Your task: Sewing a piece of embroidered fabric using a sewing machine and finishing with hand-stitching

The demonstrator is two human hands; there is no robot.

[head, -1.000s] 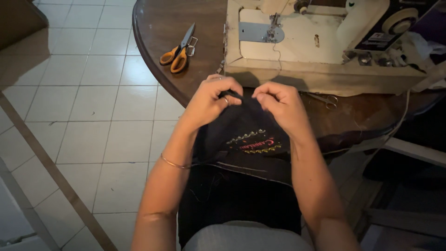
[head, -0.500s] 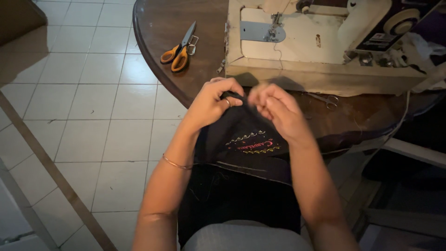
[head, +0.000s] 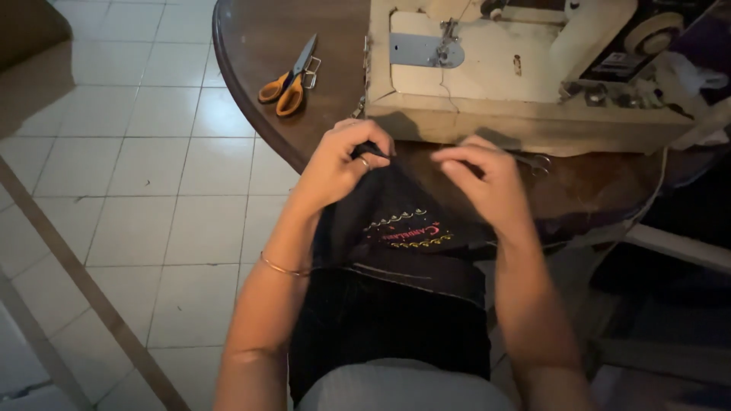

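A dark garment point(head: 396, 281) with coloured embroidery lies over my lap, its upper edge raised to the table. My left hand point(head: 343, 164) pinches that upper edge, a ring on one finger and a thin bangle on the wrist. My right hand point(head: 487, 179) hovers just to the right with fingertips pinched together; whether it holds a thread or the cloth is too dark to tell. Both hands sit right in front of a cream sewing machine point(head: 518, 76).
Orange-handled scissors point(head: 288, 80) lie on the round brown wooden table point(head: 259, 46), left of the machine. Small snips point(head: 537, 161) rest by the machine's front edge. Pale tiled floor point(head: 137, 175) spreads to the left. Clutter sits at the machine's right end.
My hands first closed together at the garment's top edge. Now the right hand has drawn away to the right, and the fabric has shifted so the embroidery sits lower.
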